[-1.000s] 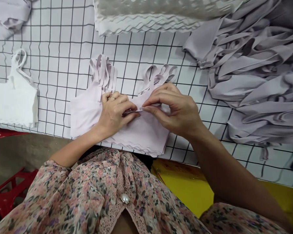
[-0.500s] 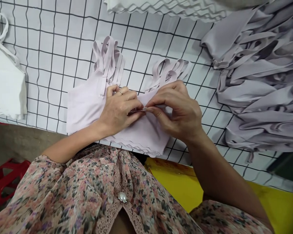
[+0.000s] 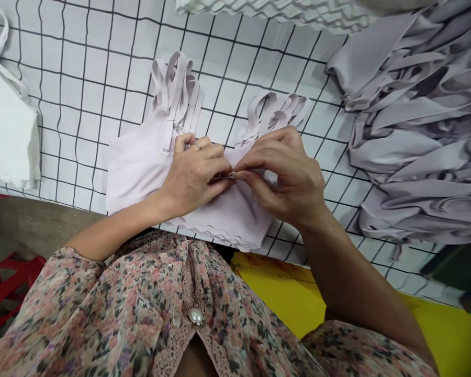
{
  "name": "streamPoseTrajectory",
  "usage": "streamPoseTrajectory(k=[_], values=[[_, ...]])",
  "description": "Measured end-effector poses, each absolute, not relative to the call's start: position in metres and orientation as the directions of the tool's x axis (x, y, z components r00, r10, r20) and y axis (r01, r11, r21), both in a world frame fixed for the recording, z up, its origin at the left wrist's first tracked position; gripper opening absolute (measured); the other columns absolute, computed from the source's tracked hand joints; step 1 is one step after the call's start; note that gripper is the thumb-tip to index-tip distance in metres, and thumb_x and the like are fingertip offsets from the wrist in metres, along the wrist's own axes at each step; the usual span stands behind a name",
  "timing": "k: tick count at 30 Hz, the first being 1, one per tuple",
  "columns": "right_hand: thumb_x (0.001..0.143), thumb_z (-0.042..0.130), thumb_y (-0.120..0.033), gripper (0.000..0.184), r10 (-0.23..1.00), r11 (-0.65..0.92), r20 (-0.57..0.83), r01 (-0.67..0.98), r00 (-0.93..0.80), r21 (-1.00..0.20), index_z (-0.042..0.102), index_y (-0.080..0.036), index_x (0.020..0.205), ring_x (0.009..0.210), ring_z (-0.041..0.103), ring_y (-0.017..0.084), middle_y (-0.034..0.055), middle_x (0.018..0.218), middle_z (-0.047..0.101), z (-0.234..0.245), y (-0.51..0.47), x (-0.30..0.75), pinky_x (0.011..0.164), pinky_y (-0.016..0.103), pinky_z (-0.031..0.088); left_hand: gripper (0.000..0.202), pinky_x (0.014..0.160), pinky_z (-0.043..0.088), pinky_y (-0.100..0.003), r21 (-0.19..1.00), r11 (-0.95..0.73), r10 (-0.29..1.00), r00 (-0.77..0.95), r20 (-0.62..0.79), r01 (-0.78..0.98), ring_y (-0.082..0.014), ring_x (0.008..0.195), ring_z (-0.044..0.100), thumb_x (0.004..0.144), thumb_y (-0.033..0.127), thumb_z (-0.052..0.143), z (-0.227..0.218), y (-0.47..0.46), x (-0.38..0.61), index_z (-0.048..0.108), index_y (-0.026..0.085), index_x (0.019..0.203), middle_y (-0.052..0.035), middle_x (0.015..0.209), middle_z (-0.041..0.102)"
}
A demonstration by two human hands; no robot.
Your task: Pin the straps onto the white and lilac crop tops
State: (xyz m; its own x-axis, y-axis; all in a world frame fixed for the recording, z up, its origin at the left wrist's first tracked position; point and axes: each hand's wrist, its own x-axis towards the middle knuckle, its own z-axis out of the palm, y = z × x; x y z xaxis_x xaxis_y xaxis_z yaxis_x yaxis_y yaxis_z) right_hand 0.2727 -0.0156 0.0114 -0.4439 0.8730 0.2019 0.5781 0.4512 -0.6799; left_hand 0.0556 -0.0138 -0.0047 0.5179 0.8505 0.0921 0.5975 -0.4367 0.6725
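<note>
Thin metal pin (image 3: 222,177), long axis left-right, pinched by right hand (image 3: 284,178) fingertips; left hand (image 3: 190,178) curled beside it on lilac camisole stack (image 3: 139,178)

A white table (image 3: 227,89) ruled with a black grid stands over a concrete floor (image 3: 31,225), a red stool (image 3: 8,288) to the left, a yellow surface (image 3: 282,298) below.

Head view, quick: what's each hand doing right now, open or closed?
Left hand: closed on the lilac camisole, fingers curled over the fabric.
Right hand: closed, thumb and fingers pinching what looks like a thin metal pin at the fabric.
</note>
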Motion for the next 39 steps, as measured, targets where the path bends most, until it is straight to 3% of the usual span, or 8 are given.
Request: streamPoseTrajectory(k=[7,14,20,31,35,39], values=[[0.102,0.068,-0.031,0.007,0.847,0.506,0.27,0.539,-0.458,-0.673,0.068,-0.033,0.096,0.092,0.066,0.029,0.0011,0.083,0.07,0.009,-0.016,0.2747,0.086,0.053,0.053,0.023,0.11,0.033,-0.048,0.669,-0.45,0.846,0.521,0.108,0.592,-0.0228,0.102,0.059,0.106,0.039,0.067,-0.0059,-0.0138,0.0559,0.072,0.024,0.088,0.0004,0.083,0.063],[0.104,0.066,-0.035,0.01,0.872,0.434,0.173,0.559,-0.458,-0.707,0.072,-0.036,0.096,0.095,0.067,0.032,0.0038,0.082,0.069,0.0102,-0.0161,0.2749,0.09,0.058,0.055,0.023,0.11,0.033,-0.05,0.677,-0.428,0.846,0.529,0.068,0.598,-0.0232,0.101,0.059,0.105,0.038,0.07,-0.0026,-0.012,0.0566,0.072,0.024,0.087,0.0004,0.082,0.063],[0.106,0.062,-0.032,0.014,0.851,0.483,0.219,0.548,-0.478,-0.683,0.071,-0.035,0.097,0.095,0.066,0.03,0.0027,0.084,0.071,0.0095,-0.016,0.2761,0.093,0.056,0.053,0.022,0.11,0.033,-0.048,0.666,-0.451,0.844,0.527,0.101,0.594,-0.0226,0.1,0.059,0.105,0.038,0.068,-0.0037,-0.013,0.0565,0.072,0.025,0.087,0.0008,0.082,0.064],[0.108,0.058,-0.028,0.015,0.793,0.6,0.271,0.621,-0.545,-0.505,0.065,-0.027,0.094,0.099,0.066,0.029,0.0029,0.086,0.072,0.01,-0.014,0.2785,0.1,0.058,0.047,0.022,0.106,0.032,-0.047,0.592,-0.491,0.83,0.55,0.096,0.638,-0.0232,0.1,0.059,0.108,0.039,0.064,-0.0042,-0.013,0.0549,0.073,0.026,0.093,0.0003,0.086,0.067],[0.107,0.063,-0.027,0.009,0.752,0.655,0.358,0.564,-0.554,-0.504,0.062,-0.027,0.098,0.093,0.067,0.027,0.0014,0.084,0.071,0.0133,-0.0099,0.2794,0.093,0.054,0.049,0.022,0.106,0.032,-0.046,0.6,-0.494,0.83,0.548,0.109,0.629,-0.0228,0.1,0.06,0.107,0.039,0.066,-0.005,-0.0127,0.0549,0.073,0.026,0.091,0.0006,0.086,0.068],[0.109,0.058,-0.032,0.014,0.801,0.572,0.221,0.6,-0.556,-0.559,0.065,-0.03,0.098,0.099,0.069,0.031,0.0037,0.086,0.072,0.0179,-0.0104,0.2791,0.099,0.06,0.048,0.022,0.106,0.032,-0.047,0.608,-0.485,0.832,0.545,0.101,0.628,-0.0229,0.099,0.06,0.107,0.04,0.066,-0.0042,-0.0126,0.056,0.072,0.026,0.091,0.0003,0.085,0.067]])
